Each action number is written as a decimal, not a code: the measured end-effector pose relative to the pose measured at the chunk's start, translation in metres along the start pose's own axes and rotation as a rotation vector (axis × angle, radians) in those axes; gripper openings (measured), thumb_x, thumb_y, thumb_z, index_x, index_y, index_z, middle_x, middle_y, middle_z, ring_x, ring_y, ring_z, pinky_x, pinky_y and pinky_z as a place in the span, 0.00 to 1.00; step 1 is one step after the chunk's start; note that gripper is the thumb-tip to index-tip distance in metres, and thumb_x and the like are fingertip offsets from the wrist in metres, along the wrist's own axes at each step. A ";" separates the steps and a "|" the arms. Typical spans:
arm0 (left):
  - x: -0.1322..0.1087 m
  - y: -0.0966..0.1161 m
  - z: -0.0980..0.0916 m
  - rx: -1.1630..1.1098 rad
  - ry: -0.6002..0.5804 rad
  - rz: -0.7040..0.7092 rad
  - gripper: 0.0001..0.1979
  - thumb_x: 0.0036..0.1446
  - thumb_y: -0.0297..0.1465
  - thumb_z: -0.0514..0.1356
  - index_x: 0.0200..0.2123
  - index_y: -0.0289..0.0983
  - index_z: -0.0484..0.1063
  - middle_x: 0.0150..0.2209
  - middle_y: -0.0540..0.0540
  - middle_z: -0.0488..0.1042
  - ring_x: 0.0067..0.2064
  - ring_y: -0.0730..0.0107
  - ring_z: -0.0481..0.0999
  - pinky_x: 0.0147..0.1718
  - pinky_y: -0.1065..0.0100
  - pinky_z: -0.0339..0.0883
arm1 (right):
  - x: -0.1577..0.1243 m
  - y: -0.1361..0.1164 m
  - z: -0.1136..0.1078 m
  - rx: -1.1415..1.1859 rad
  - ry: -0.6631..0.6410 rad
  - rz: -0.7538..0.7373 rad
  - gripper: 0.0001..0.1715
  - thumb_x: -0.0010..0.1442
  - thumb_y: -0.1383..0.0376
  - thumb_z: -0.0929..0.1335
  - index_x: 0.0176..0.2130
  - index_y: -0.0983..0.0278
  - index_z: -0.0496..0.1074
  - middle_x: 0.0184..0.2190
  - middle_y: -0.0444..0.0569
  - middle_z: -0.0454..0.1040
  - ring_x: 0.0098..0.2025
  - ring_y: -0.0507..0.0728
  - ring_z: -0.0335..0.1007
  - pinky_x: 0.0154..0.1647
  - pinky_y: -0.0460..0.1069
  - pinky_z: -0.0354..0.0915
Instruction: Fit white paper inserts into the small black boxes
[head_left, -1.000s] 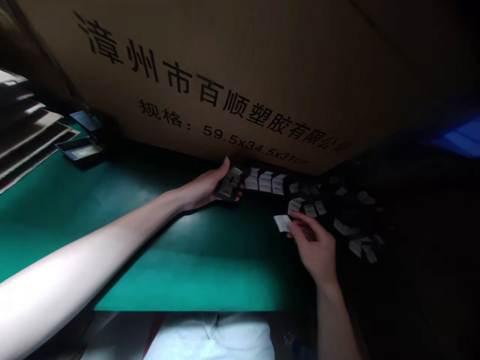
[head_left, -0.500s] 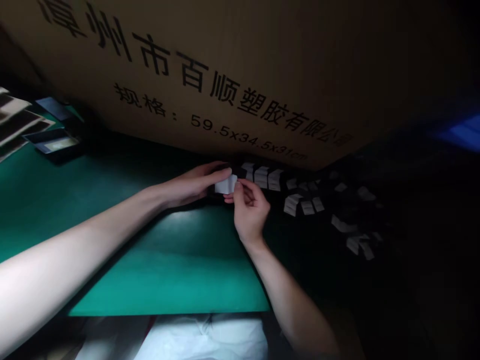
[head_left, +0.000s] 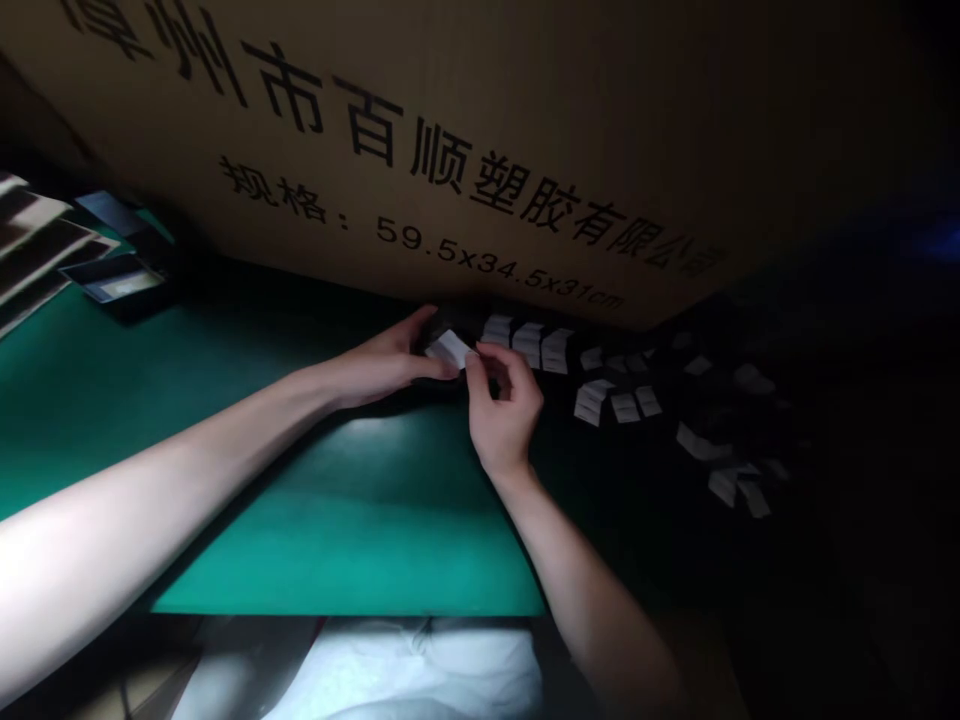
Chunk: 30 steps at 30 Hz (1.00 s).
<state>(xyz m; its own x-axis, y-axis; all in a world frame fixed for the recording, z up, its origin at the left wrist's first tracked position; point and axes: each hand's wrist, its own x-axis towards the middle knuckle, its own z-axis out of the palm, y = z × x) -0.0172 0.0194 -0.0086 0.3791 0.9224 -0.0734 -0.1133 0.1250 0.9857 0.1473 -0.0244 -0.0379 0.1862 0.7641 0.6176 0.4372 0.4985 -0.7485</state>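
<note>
In the dim light my left hand (head_left: pixel 390 360) reaches in from the left, fingers and thumb around a small dark item whose kind is hard to see. A small white slip of paper (head_left: pixel 451 349), tilted, lies against that item. My right hand (head_left: pixel 506 405) is closed in a pinch, with thumb and index finger on the slip's right corner. Just right of it, several similar folded white slips (head_left: pixel 556 352) stand in a row on dark pieces, below the big carton. Their details are lost in shadow.
A large cardboard carton (head_left: pixel 420 200) with printed black characters rises behind my hands. The green table (head_left: pixel 337 550) ends in front of my lap. At the far left are an open dark case (head_left: pixel 116 285) and a stack of flat sheets (head_left: pixel 30 260). More white slips (head_left: pixel 705 443) lie scattered right.
The white slip has tilted, its right end now lower. My left thumb has moved from above the slip to below it. The right hand keeps its pinch, and the view has shifted slightly.
</note>
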 end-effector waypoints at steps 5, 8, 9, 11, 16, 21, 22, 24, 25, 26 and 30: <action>-0.003 0.008 0.004 0.140 -0.077 -0.054 0.24 0.49 0.31 0.73 0.50 0.36 0.74 0.44 0.45 0.82 0.47 0.59 0.80 0.49 0.62 0.73 | 0.000 0.003 0.002 0.060 0.055 0.017 0.08 0.68 0.60 0.72 0.41 0.60 0.70 0.34 0.44 0.76 0.36 0.52 0.77 0.40 0.49 0.76; -0.003 0.007 0.002 0.152 -0.106 -0.038 0.24 0.49 0.32 0.73 0.50 0.37 0.74 0.45 0.45 0.82 0.48 0.58 0.80 0.49 0.62 0.73 | 0.002 0.001 0.002 0.060 0.067 0.007 0.07 0.68 0.61 0.72 0.40 0.60 0.70 0.33 0.43 0.75 0.35 0.51 0.75 0.38 0.47 0.74; -0.003 0.006 0.002 0.155 -0.108 -0.033 0.24 0.50 0.33 0.73 0.50 0.37 0.74 0.45 0.45 0.82 0.48 0.58 0.80 0.49 0.62 0.73 | 0.003 0.001 0.002 0.049 0.066 0.002 0.07 0.68 0.61 0.72 0.40 0.60 0.69 0.33 0.42 0.74 0.34 0.51 0.74 0.37 0.47 0.74; -0.002 0.004 0.000 0.169 -0.101 -0.028 0.24 0.50 0.33 0.72 0.50 0.37 0.74 0.45 0.46 0.81 0.48 0.57 0.80 0.49 0.62 0.73 | 0.003 0.000 0.003 0.043 0.064 -0.007 0.07 0.68 0.62 0.72 0.40 0.60 0.70 0.33 0.42 0.74 0.33 0.50 0.73 0.35 0.46 0.73; -0.001 0.002 -0.001 0.194 -0.087 -0.029 0.28 0.47 0.29 0.70 0.53 0.37 0.73 0.46 0.46 0.80 0.49 0.56 0.78 0.49 0.61 0.73 | 0.002 0.001 0.004 0.115 0.011 0.057 0.09 0.68 0.62 0.72 0.45 0.60 0.69 0.33 0.40 0.73 0.27 0.47 0.71 0.27 0.43 0.69; 0.000 -0.001 -0.001 0.147 -0.082 -0.032 0.29 0.45 0.26 0.69 0.54 0.38 0.74 0.45 0.46 0.80 0.48 0.57 0.78 0.47 0.61 0.73 | 0.000 0.003 0.004 0.083 -0.056 0.113 0.11 0.70 0.58 0.70 0.47 0.59 0.67 0.34 0.40 0.74 0.24 0.46 0.71 0.23 0.41 0.67; 0.000 -0.002 -0.001 0.125 -0.080 -0.029 0.30 0.45 0.25 0.69 0.55 0.38 0.74 0.46 0.45 0.80 0.48 0.57 0.79 0.47 0.62 0.73 | 0.000 0.003 0.004 0.088 -0.065 0.119 0.12 0.70 0.57 0.70 0.48 0.59 0.67 0.34 0.40 0.74 0.24 0.46 0.71 0.22 0.41 0.67; 0.000 -0.003 -0.001 0.081 -0.081 -0.023 0.30 0.45 0.23 0.68 0.55 0.38 0.74 0.46 0.45 0.80 0.47 0.59 0.79 0.46 0.62 0.73 | 0.000 0.003 0.004 0.114 -0.081 0.140 0.13 0.70 0.56 0.70 0.49 0.59 0.67 0.35 0.41 0.74 0.24 0.46 0.71 0.21 0.41 0.67; 0.000 -0.003 -0.001 0.063 -0.084 -0.023 0.30 0.45 0.22 0.68 0.54 0.38 0.74 0.45 0.45 0.80 0.46 0.59 0.79 0.45 0.62 0.73 | 0.000 0.003 0.005 0.127 -0.089 0.152 0.14 0.70 0.56 0.70 0.50 0.59 0.67 0.35 0.41 0.74 0.24 0.46 0.71 0.20 0.41 0.68; 0.000 -0.003 0.000 0.044 -0.088 -0.028 0.28 0.45 0.22 0.68 0.53 0.38 0.74 0.44 0.46 0.80 0.45 0.60 0.79 0.44 0.63 0.74 | 0.000 0.003 0.005 0.133 -0.095 0.165 0.14 0.70 0.56 0.70 0.50 0.59 0.67 0.35 0.41 0.74 0.24 0.47 0.71 0.20 0.41 0.68; 0.000 -0.002 0.002 -0.057 -0.081 -0.074 0.25 0.42 0.22 0.66 0.47 0.38 0.74 0.38 0.48 0.79 0.40 0.62 0.78 0.39 0.65 0.71 | 0.001 0.004 0.005 0.123 -0.096 0.184 0.15 0.69 0.56 0.69 0.51 0.58 0.67 0.35 0.41 0.74 0.25 0.47 0.71 0.21 0.42 0.69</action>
<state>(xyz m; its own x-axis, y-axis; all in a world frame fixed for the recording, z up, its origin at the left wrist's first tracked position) -0.0154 0.0182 -0.0106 0.4613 0.8775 -0.1313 -0.1331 0.2148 0.9675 0.1451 -0.0198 -0.0420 0.1658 0.8790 0.4471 0.2919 0.3893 -0.8736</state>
